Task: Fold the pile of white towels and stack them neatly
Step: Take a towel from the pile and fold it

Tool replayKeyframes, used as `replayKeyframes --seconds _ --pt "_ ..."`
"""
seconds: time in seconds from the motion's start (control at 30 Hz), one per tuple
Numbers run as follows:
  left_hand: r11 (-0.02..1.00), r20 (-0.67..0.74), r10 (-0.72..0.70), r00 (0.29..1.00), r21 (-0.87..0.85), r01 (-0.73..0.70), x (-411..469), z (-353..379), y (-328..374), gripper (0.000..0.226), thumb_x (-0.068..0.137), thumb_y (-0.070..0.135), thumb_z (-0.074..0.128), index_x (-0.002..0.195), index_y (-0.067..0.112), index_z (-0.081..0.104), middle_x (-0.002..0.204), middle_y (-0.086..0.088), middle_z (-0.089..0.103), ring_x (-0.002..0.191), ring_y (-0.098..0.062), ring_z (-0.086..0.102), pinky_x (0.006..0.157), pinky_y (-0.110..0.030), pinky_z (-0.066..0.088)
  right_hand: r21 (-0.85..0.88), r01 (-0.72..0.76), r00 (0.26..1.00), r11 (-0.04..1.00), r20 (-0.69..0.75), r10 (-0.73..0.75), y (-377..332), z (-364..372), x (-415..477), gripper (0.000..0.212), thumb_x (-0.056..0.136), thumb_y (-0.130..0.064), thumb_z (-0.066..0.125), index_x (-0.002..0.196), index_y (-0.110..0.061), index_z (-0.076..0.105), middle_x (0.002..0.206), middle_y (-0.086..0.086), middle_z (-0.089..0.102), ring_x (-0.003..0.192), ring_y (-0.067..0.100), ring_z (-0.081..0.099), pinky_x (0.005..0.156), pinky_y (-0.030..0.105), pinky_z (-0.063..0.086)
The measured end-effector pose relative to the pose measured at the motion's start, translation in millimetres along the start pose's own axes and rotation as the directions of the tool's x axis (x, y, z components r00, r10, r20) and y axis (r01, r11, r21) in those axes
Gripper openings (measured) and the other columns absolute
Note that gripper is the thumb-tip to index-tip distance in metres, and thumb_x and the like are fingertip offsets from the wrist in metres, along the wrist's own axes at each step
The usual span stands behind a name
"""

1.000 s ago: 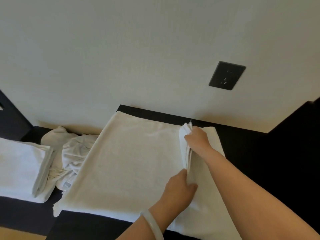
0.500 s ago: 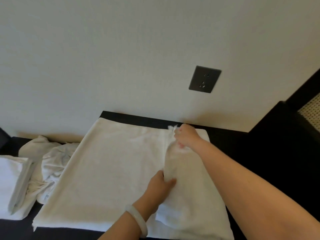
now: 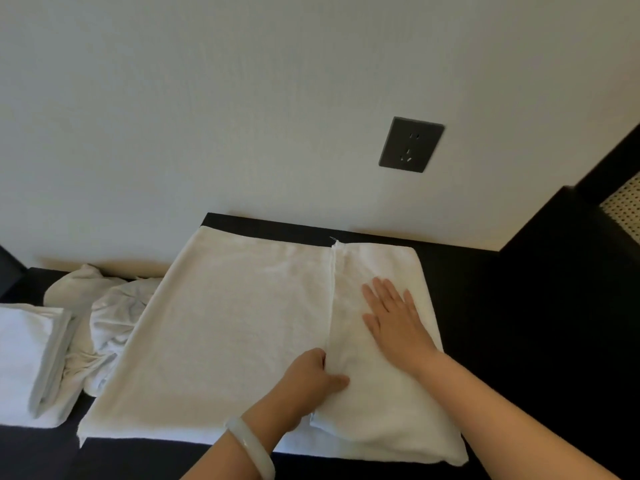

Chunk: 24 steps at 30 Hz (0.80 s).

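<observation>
Far left, the folded stack (image 3: pixel 27 358) sits squared up, parked out of the way so each finished towel has a place to land. Touching its right side is the crumpled pile (image 3: pixel 104 323), slumped against the wall. That is the work left to do, so I judge the job is roughly midway.

Next comes the spread towel (image 3: pixel 225 323), lying flat on the dark worktop (image 3: pixel 270 226) with its far edge near the wall, which leaves me room to fold across it. My left hand (image 3: pixel 311 379), with a pale bracelet (image 3: pixel 251 448) on the wrist, is at the near end of the fold line. Its fingers are curled in and the thumb lies on top, pinching the free edge of the flap (image 3: pixel 381 403) so that edge stays straight and can't slide.

The flap itself is the towel's right part turned over onto the rest, its edge running from near to far. My right hand (image 3: pixel 394 317) lies flat on it, fingers (image 3: pixel 381 289) straight and spread and gripping nothing. It is just pressing the cloth down to push out air and flatten the layers.

Terry cloth is soft and springy, so I reckon the flap would puff back up if left unpressed. Next I expect to fold the left part over to meet it.

On the wall beyond my right hand there's a dark wall socket (image 3: pixel 411 144).
</observation>
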<state>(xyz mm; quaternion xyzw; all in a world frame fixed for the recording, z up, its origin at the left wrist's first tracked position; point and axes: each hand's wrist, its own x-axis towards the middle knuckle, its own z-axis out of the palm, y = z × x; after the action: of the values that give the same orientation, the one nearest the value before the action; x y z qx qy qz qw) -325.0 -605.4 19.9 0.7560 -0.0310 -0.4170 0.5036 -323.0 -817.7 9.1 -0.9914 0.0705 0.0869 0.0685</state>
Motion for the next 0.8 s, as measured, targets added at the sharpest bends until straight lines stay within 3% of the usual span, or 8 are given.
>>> replayKeyframes --seconds 0.03,0.1,0.27,0.4,0.47,0.57,0.67,0.8 --pt "1.000 0.015 -0.006 1.000 0.027 0.006 -1 2 0 0.030 0.090 0.021 0.068 0.118 0.016 0.060 0.110 0.004 0.066 0.100 -0.014 0.062 0.084 -0.027 0.052 0.002 0.016 1.000 1.000 0.000 -0.016 6 7 -9 0.074 0.094 -0.065 -0.001 0.158 -0.030 -0.002 0.166 -0.005 -0.013 0.150 0.010 -0.020 0.121 0.035 -0.014" --pt "0.999 0.020 -0.015 1.000 0.050 0.014 -3 3 -1 0.028 0.092 0.023 0.066 0.119 0.015 0.061 0.109 0.004 0.066 0.098 -0.013 0.062 0.080 -0.024 0.050 0.068 -0.027 0.999 0.997 -0.028 0.029 13 9 -20 0.069 0.097 -0.061 0.007 0.158 -0.030 -0.005 0.164 -0.008 -0.018 0.148 0.008 -0.024 0.120 0.033 -0.017" --pt "0.998 0.003 -0.022 1.000 0.066 0.022 -6 3 -2 0.032 0.094 0.023 0.063 0.124 0.012 0.061 0.116 -0.001 0.068 0.105 -0.020 0.064 0.096 -0.038 0.053 0.185 -0.104 0.994 0.977 0.050 0.097 27 12 -58 0.072 0.096 -0.063 0.015 0.157 -0.033 -0.005 0.164 -0.010 -0.015 0.148 0.002 -0.017 0.120 0.032 -0.015" --pt "0.999 -0.009 -0.028 1.000 0.043 0.028 -8 4 -2 0.034 0.094 0.023 0.063 0.126 0.014 0.059 0.115 -0.001 0.066 0.106 -0.022 0.063 0.096 -0.042 0.053 0.694 -0.237 0.965 0.680 0.088 0.247 38 -6 -107 0.058 0.101 -0.030 0.053 0.153 -0.037 0.027 0.159 -0.018 0.021 0.139 -0.005 0.018 0.123 0.031 0.015" --pt "0.998 -0.002 -0.046 0.999 0.034 0.046 -10 4 -4 0.035 0.092 0.026 0.066 0.125 0.015 0.058 0.115 -0.001 0.066 0.106 -0.024 0.062 0.094 -0.044 0.055 0.671 -0.212 0.977 0.711 0.133 0.166 52 -7 -140 0.066 0.097 -0.020 0.061 0.146 -0.048 0.028 0.151 -0.035 0.019 0.139 -0.008 0.019 0.123 0.031 0.019" --pt "0.998 0.031 -0.068 0.997 -0.008 0.068 -12 5 -7 0.037 0.092 0.029 0.067 0.125 0.013 0.059 0.117 -0.003 0.066 0.107 -0.024 0.062 0.091 -0.043 0.056 0.595 -0.200 0.955 0.779 0.296 0.018 63 2 -176 0.083 0.093 -0.023 0.065 0.147 -0.059 0.014 0.142 -0.054 -0.005 0.141 -0.014 0.004 0.119 0.022 0.009" --pt "0.992 0.041 -0.077 0.996 -0.095 0.080 -13 6 -11 0.040 0.093 0.025 0.066 0.128 0.007 0.059 0.116 -0.006 0.068 0.105 -0.027 0.065 0.088 -0.043 0.058 0.570 -0.206 0.951 0.796 0.309 0.026 57 9 -187 0.095 0.090 -0.032 0.069 0.148 -0.061 -0.001 0.141 -0.055 -0.020 0.139 -0.014 -0.004 0.116 0.020 0.008" --pt "0.979 0.052 -0.088 0.995 -0.178 0.096 -17 8 -10 0.036 0.094 0.019 0.065 0.126 0.003 0.060 0.114 -0.010 0.069 0.101 -0.030 0.066 0.083 -0.046 0.060 0.446 -0.189 0.977 0.875 0.174 0.122 39 11 -189 0.085 0.094 -0.043 0.061 0.151 -0.055 -0.002 0.142 -0.049 -0.024 0.140 -0.011 -0.001 0.116 0.021 0.015"
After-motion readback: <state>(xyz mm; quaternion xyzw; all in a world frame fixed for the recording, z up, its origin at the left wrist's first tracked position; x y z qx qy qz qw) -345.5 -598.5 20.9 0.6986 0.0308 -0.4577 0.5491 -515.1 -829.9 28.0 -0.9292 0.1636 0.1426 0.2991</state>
